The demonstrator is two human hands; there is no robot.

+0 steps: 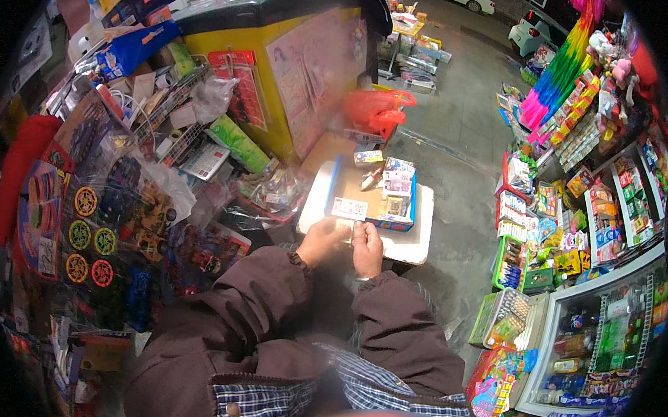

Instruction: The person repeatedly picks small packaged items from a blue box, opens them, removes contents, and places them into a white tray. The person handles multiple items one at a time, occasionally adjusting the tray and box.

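Note:
My left hand (pixel 325 240) and my right hand (pixel 368 250) meet in front of me, fingertips close together. Between them they pinch the lower edge of a small printed paper card (pixel 350 208), pale with pink and dark marks. Just beyond lies a shallow cardboard box (pixel 343 178) with a blue rim. Inside its right side sit stacks of small printed cards (pixel 397 183) and a small clear packet (pixel 395 205). A small white bottle-like item (pixel 370 179) leans near the middle. Another small printed packet (pixel 368 157) rests at the back. A white foam-like slab (pixel 423 223) carries the box.
A red plastic bag (pixel 378 111) stands behind the box beside a yellow counter (pixel 283 94). To my left hang packaged toys (pixel 92 237), near a calculator (pixel 205 159). Snack shelves (pixel 567 241) and a glass-door drinks fridge (pixel 585 342) line the right. Concrete floor (pixel 464 175) runs between.

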